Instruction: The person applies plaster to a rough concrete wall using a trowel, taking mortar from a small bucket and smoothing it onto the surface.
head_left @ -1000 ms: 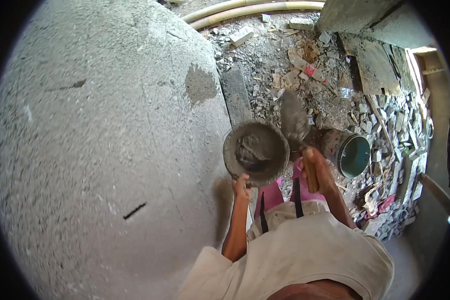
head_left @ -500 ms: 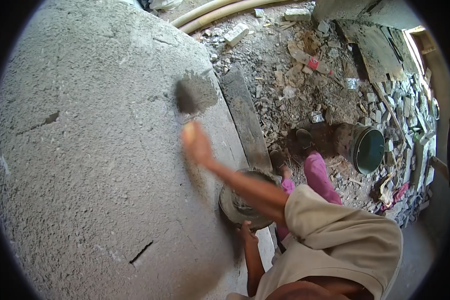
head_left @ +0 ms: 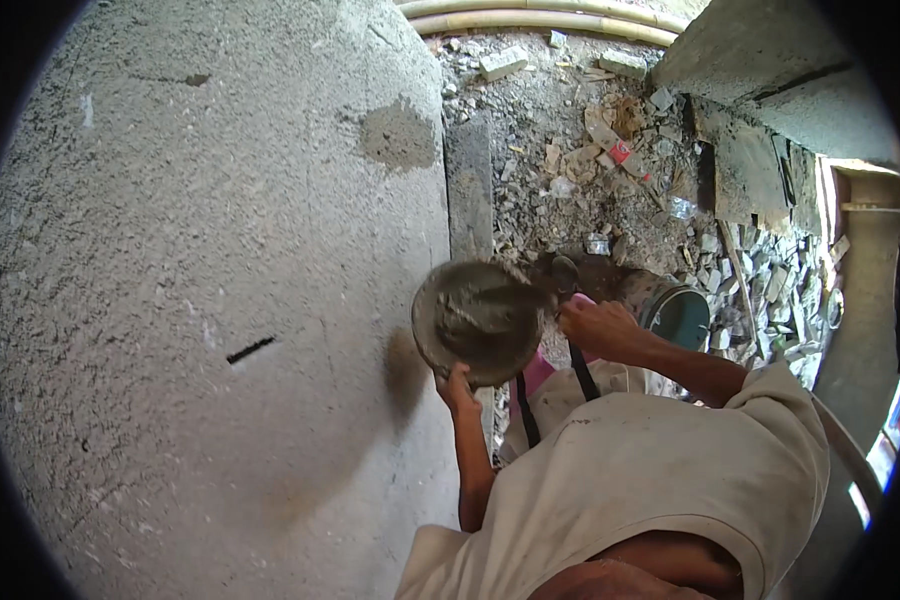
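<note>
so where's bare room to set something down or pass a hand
Hand: over rough grey concrete wall, between its darker patch and narrow black mark. Setting down: flat grey strip alongside seems bare. Crowded: left hand at round grey mortar bowl; grey rubble.

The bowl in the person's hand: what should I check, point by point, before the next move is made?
1. Left hand gripping the bowl at its edge: ok.
2. Grey mix in the bowl: ok, a lumpy heap shows.
3. Right hand closed around the trowel: ok, though the fingers hide the handle.
4. Mix on the trowel blade: cannot tell, it is blurred against the bowl's contents.
5. Ground free of loose rubble: not ok, broken pieces lie scattered.
6. Dark patch on the rough wall in plain sight: ok, nothing covers it.
</note>
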Tool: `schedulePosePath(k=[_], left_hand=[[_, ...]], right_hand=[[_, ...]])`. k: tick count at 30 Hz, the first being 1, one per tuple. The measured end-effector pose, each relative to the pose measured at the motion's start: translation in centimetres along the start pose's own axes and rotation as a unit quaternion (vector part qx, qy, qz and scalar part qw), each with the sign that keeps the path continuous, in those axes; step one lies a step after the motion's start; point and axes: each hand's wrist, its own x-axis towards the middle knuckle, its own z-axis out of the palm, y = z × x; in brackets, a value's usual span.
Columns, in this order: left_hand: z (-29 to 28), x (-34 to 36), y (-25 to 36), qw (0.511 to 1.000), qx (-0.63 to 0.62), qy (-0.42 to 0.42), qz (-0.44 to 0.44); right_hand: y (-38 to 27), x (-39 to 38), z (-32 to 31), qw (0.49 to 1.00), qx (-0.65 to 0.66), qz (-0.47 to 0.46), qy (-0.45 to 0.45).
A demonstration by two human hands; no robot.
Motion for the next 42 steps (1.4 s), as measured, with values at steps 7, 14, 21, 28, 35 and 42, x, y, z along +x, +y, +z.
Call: schedulePosePath(k=[7, 14, 21, 28, 35, 42], left_hand=[[6.9, -1.5, 3.2, 0.973, 0.179, -0.113, 0.088], [9.8, 1.8, 4.5, 0.973, 0.199, -0.120, -0.007], [9.8, 6.2, 1.6, 0.988, 0.095, -0.065, -0.102], [1.1, 6.7, 1.6, 0.981, 0.171, 0.022, -0.086], [-5.3, 6.3, 2.8, 0.989, 0.145, 0.020, -0.037], [-5.7, 3.3, 5.4, 0.996, 0.081, 0.015, -0.033]], right_hand=[[3.9, 6.7, 7.2, 0.986, 0.153, 0.041, 0.050], [5.1, -0.2, 1.1, 0.861, 0.502, 0.087, 0.001], [0.1, -0.6, -3.3, 0.632, 0.719, 0.134, 0.256], [1.4, 16.3, -2.8, 0.582, 0.478, 0.261, 0.604], [-20.2, 31.7, -10.7, 0.681, 0.566, 0.028, 0.464], [-19.5, 13.9, -13.0, 0.812, 0.473, -0.156, 0.304]])
